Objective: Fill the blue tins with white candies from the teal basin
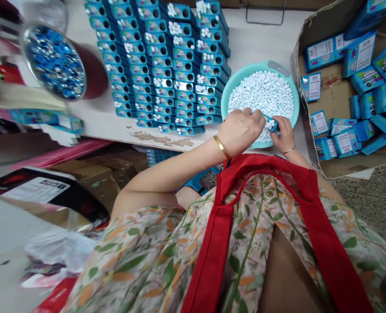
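Observation:
Over a turquoise plastic basin (225, 98) full of small white candies (261, 91), my two hands hold a small blue candy box (272, 123) between them. My left hand (243, 130), with a gold bangle at the wrist, is closed with its fingers curled over the box's left part. My right hand (283, 132) is closed on the right end of the same box. White candies show at the box's visible face. My left hand covers much of the box. To the left, rows of blue candy boxes (183, 65) stand with round holes facing up, several with white candies on top.
A carton (301, 93) with several blue boxes inside stands at the right. At the left is a metal bowl (82, 65) of blue-wrapped sweets. A flattened blue box (46, 119) lies near the table's front edge, and a wire handle (264, 21) at the back.

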The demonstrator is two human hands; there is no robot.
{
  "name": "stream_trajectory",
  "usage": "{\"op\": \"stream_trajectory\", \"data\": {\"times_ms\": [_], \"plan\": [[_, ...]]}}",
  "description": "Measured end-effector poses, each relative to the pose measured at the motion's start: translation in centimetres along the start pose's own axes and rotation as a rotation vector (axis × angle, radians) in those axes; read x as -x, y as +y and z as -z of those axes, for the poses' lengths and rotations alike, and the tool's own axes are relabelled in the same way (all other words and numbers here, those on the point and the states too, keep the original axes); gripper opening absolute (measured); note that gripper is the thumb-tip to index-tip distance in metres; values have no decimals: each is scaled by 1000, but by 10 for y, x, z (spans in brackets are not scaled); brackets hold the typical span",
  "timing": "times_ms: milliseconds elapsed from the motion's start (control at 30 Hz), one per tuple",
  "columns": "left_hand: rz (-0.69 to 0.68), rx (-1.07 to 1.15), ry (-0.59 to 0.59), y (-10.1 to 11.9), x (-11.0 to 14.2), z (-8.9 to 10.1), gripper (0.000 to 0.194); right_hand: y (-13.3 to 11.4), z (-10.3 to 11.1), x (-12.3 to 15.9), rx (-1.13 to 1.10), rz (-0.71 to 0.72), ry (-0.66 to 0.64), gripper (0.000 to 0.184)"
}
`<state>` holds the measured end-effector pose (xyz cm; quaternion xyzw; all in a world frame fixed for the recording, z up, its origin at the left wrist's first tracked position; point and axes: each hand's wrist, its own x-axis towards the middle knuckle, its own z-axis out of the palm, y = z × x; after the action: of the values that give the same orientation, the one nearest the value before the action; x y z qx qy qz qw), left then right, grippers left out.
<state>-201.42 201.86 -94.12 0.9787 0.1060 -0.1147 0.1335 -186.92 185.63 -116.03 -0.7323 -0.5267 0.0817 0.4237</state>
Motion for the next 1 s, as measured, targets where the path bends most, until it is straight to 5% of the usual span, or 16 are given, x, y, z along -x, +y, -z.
{"op": "stream_trajectory", "data": {"times_ms": [133,300,433,600,767,867,1000], "plan": [[68,48,31,-34,0,-10,27,4,5,4,8,-55,15,46],[190,123,18,-104,-34,-95,23,4,19,6,12,-97,31,48],[199,250,-87,-92,-75,-166,29,0,28,7,20,-112,24,53],[146,529,3,-73,-100,-202,31,-4,31,10,-19,-154,36,52],[33,675,171,-110,-75,-186,31,-4,30,17,-33,-184,7,53],[-75,596,237,-125,-49,-147,31,-3,24,18,-56,-175,1,49],[-146,409,185,-115,-19,-84,28,0,12,11,-58,-163,-8,45]]}}
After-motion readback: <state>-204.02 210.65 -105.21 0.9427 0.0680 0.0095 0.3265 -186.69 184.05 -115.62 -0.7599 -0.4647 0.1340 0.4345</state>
